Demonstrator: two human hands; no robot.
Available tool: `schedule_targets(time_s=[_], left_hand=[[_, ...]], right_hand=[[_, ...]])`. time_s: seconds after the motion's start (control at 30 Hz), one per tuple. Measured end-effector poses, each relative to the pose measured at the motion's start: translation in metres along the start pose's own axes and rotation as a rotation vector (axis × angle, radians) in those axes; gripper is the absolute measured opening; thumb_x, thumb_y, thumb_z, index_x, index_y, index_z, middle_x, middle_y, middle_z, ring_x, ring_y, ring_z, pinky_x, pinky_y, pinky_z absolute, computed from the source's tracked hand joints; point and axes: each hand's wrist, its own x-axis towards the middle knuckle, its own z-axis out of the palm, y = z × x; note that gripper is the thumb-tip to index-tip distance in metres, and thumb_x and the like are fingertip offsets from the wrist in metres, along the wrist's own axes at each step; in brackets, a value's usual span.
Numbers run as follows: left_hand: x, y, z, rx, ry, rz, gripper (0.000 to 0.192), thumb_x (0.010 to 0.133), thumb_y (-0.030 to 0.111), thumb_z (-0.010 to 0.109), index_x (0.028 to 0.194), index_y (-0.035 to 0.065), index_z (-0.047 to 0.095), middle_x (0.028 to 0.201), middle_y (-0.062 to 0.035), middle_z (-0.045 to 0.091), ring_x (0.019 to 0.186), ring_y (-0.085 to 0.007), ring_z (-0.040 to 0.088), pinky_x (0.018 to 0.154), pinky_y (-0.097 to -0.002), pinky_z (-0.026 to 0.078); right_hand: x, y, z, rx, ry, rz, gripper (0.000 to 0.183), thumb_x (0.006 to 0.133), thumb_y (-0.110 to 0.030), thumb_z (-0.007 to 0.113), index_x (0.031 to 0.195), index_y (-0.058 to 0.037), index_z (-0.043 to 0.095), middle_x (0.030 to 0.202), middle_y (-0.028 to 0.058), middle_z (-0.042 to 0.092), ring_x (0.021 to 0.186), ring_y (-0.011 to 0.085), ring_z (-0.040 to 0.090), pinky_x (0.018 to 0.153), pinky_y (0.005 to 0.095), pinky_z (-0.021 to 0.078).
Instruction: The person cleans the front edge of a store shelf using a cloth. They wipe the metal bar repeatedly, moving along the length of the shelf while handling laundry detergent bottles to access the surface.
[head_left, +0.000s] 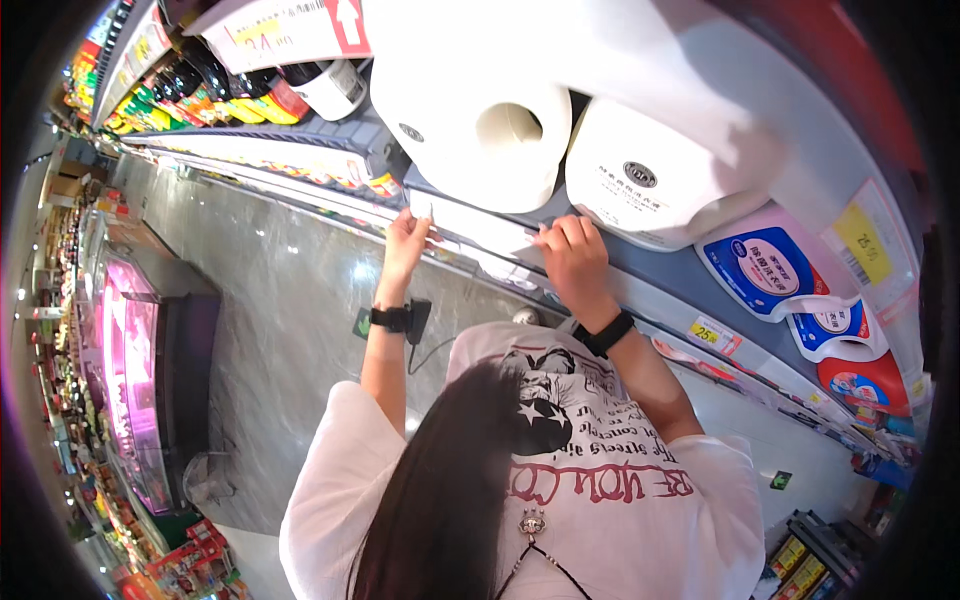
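Note:
At the front edge of a grey shelf (645, 277), my left hand (407, 238) pinches the left part of an overexposed white strip (480, 225). Farther right, the thumb and fingers of my right hand (576, 255) close on the strip's other end. Whether it is a loose label or part of the shelf's price rail cannot be told. Just above it stand two large white detergent jugs: one with a round handle hole (450, 150), the other bearing dark print (645, 165). Black bands circle both wrists.
Pink and white detergent bottles (772, 262) with blue labels stand right, beside a red bottle (862, 382). Price tags (714, 334) line the shelf edge. Dark-capped bottles (255, 97) fill the shelf at upper left. A pink-lit display case (135, 375) stands across the grey floor (277, 360).

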Motion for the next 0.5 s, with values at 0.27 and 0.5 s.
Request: schedule_targets(time_s=[0.27, 0.5], left_hand=[[0.002, 0.009, 0.027, -0.198, 0.152, 0.021, 0.024, 0.100, 0.025, 0.058, 0.110, 0.0030, 0.060, 0.083, -0.0018, 0.060, 0.072, -0.0106, 0.062, 0.060, -0.0272, 0.059], [0.008, -0.011, 0.032, -0.271, 0.252, 0.032, 0.019, 0.101, 0.028, 0.056, 0.107, 0.0103, 0.060, 0.084, 0.0032, 0.056, 0.073, -0.0072, 0.056, 0.062, -0.0264, 0.055]], right_hand=[[0.001, 0.001, -0.002, -0.013, 0.033, -0.039, 0.013, 0.079, -0.010, 0.069, 0.080, -0.0113, 0.056, 0.082, 0.0047, 0.052, 0.080, 0.0232, 0.054, 0.071, 0.0337, 0.0467], [-0.004, 0.004, -0.004, -0.067, 0.016, -0.034, 0.013, 0.076, -0.015, 0.069, 0.078, -0.0112, 0.056, 0.080, 0.0032, 0.049, 0.079, 0.0201, 0.053, 0.071, 0.0312, 0.0458]])
